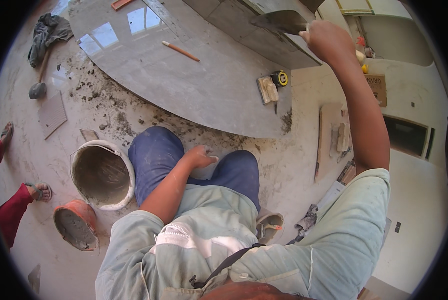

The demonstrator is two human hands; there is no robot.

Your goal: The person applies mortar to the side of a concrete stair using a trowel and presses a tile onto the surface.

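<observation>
High at the right, my right hand (329, 42) is closed round the handle of a trowel (279, 21). Its dark pointed blade lies flat against or just in front of the upright grey tiles (224, 20); I cannot tell whether it touches them. Over my lap, my left hand (199, 156) is closed with the fingers curled. Something pale shows at its fingertips, too small to name. Ahead of my knees lies a large grey slab (199, 95) with a curved near edge. On it are a brown pencil (181, 51), a yellow and black tape measure (280, 78) and a pale block (268, 90).
At my left stand a white bucket (130, 170) and a smaller orange bucket (86, 212) holding grey mortar. Mortar crumbs (119, 120) litter the floor beside the slab. Further left lie a mallet (38, 90), a dark cloth (48, 37) and another person's feet (43, 192).
</observation>
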